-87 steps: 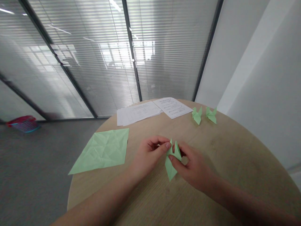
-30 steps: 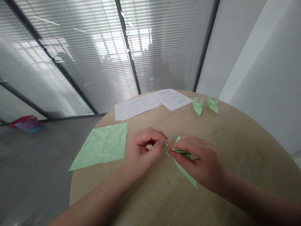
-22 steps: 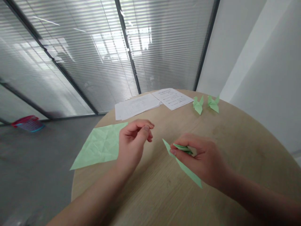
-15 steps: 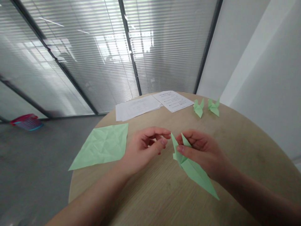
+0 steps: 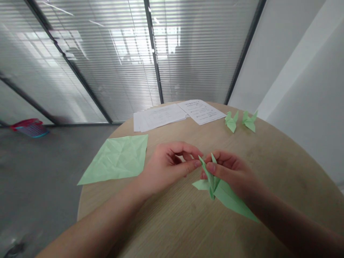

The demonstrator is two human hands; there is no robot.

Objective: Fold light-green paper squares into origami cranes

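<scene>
A half-folded green origami crane is held above the table, its two narrow points up and its broad wings spread to either side. My right hand is closed on it, thumb in front and fingers behind, near the right point. My left hand pinches the tip of the left point between thumb and forefinger. Part of the paper is hidden behind my right fingers. To the left of my hands lies a creased, unfolded sheet of green paper.
Two finished green paper cranes, one crane beside another crane, stand at the back right of the round wooden table. Printed white sheets lie along its far edge. A red and blue basket stands on the floor at left.
My left hand has moved right and taken hold of the left point. The crane has turned, so that its left wing now sticks out further. The view has shifted slightly.
</scene>
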